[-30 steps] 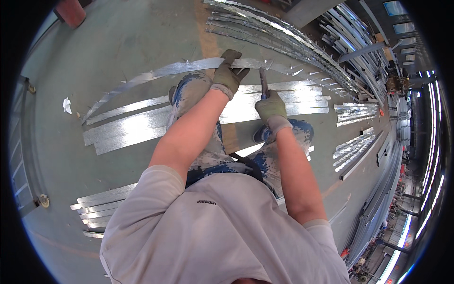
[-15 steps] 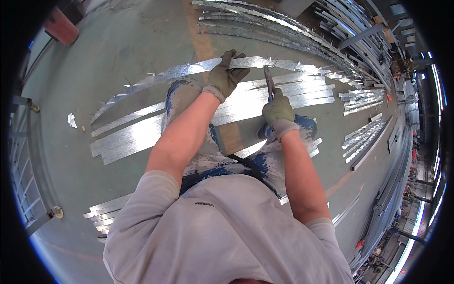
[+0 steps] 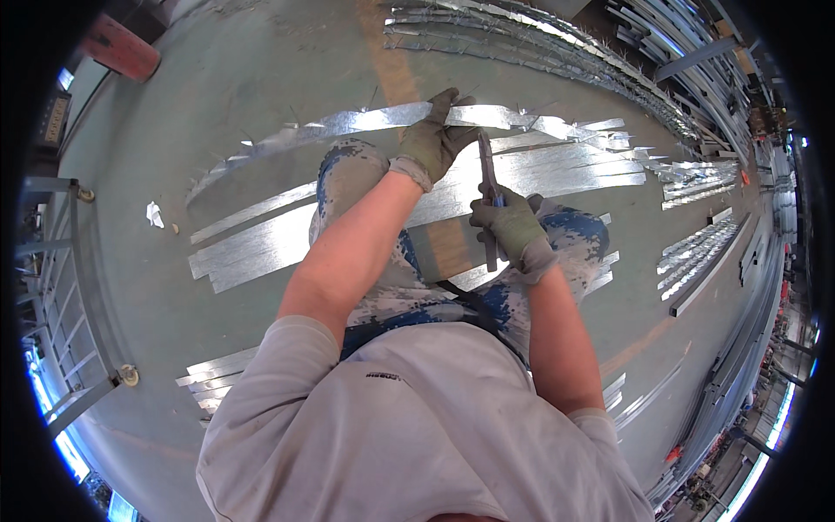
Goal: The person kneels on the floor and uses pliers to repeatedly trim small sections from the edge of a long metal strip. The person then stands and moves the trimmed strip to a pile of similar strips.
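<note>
My left hand (image 3: 430, 143), in an olive work glove, grips a long shiny metal strip (image 3: 374, 119). Some fingers lie over its far edge and others on the near side. Thin spikes stick out along this strip, which bends across the view above my knees. In my right hand (image 3: 513, 228), also gloved, is a long dark hand tool (image 3: 487, 161) with some blue near the grip. Its upper end points toward the strip but stays apart from it; its exact kind is unclear. Flat metal strips (image 3: 557, 170) lie beneath, partly hidden by my legs.
Spiked strips (image 3: 522, 43) lie in rows at the far right, near stacked metal profiles (image 3: 687, 52). Shorter bundles (image 3: 696, 252) rest on the right. A wheeled metal frame (image 3: 87, 287) stands left, a red cylinder (image 3: 122, 48) far left. More strips (image 3: 217, 378) lie near left.
The tool in my right hand has drawn back from the spiked strip and turned more upright, its lower end now showing. My left hand keeps its hold. The whole view has shifted slightly.
</note>
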{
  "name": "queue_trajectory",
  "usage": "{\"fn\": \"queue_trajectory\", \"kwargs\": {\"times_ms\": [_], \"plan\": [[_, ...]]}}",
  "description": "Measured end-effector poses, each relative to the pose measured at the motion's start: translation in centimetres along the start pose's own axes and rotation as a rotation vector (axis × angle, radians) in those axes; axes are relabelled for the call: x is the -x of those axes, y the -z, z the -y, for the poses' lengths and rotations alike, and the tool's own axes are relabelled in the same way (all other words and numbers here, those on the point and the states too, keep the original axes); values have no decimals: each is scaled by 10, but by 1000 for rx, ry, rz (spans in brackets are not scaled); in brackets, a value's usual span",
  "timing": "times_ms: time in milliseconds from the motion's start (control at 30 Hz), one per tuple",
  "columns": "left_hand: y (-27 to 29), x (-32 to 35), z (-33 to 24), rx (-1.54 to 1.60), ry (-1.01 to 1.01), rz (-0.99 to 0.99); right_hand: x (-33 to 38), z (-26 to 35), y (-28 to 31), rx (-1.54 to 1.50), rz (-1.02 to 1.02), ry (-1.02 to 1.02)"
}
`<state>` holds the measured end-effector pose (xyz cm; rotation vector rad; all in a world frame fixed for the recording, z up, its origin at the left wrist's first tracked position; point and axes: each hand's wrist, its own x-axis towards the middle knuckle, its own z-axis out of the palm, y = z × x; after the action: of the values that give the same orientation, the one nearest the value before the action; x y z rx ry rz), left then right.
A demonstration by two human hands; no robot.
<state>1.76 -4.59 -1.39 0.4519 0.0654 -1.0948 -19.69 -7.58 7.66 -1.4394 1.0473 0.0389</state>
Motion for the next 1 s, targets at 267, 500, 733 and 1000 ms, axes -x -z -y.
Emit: {"fn": "queue_trajectory", "kwargs": {"times_ms": [267, 500, 733, 1000], "plan": [[-3, 1, 6, -62, -25, -37, -9, -1, -15, 61, 47, 102], [-7, 5, 8, -61, -41, 14, -25, -10, -27, 113, -28, 142], [-7, 3, 10, 33, -25, -39, -18, -6, -37, 76, -32, 106], [-6, 5, 9, 14, -65, 6, -1, 9, -41, -212, 109, 40]]}}
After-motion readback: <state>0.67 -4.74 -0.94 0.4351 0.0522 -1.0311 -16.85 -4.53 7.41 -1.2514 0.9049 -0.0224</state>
